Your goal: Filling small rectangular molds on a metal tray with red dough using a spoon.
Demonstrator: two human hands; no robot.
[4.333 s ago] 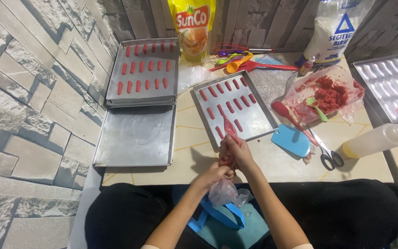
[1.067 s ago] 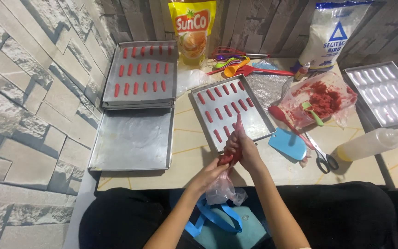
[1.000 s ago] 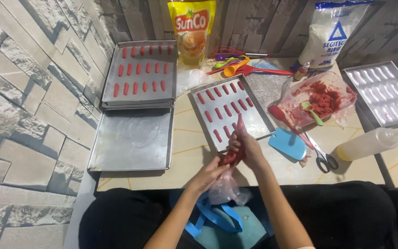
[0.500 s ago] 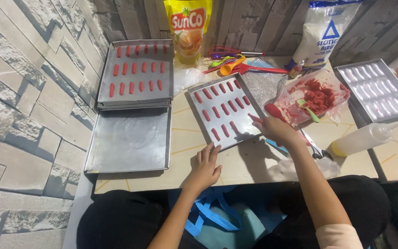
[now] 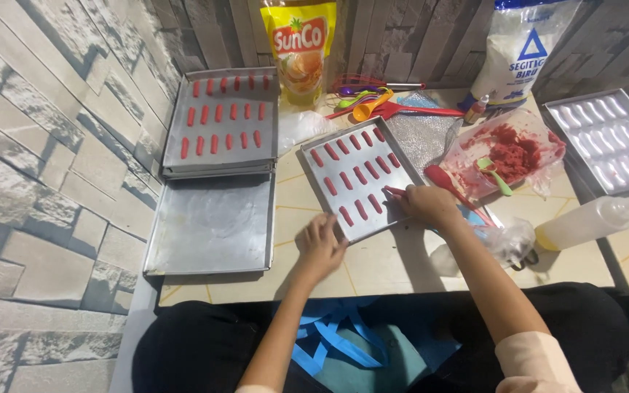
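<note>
Apart now: right hand (image 5: 425, 204) pinches red dough strip (image 5: 394, 191) onto tray (image 5: 362, 178); left hand (image 5: 319, 246), flat and empty, steadies it (lay parallel, evenly spaced).

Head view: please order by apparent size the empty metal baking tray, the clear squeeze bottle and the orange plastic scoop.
1. empty metal baking tray
2. clear squeeze bottle
3. orange plastic scoop, though it lies farther from the camera

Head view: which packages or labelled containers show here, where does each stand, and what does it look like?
Yellow stand-up pouch: back edge of the table, centre-left, against the wall; red label patch and food picture.
White bag: back right, upright; clear plastic, white contents, blue triangle mark.
Squeeze bottle: lying at right front; pale, translucent, no label seen.
No signs or screens.
</note>
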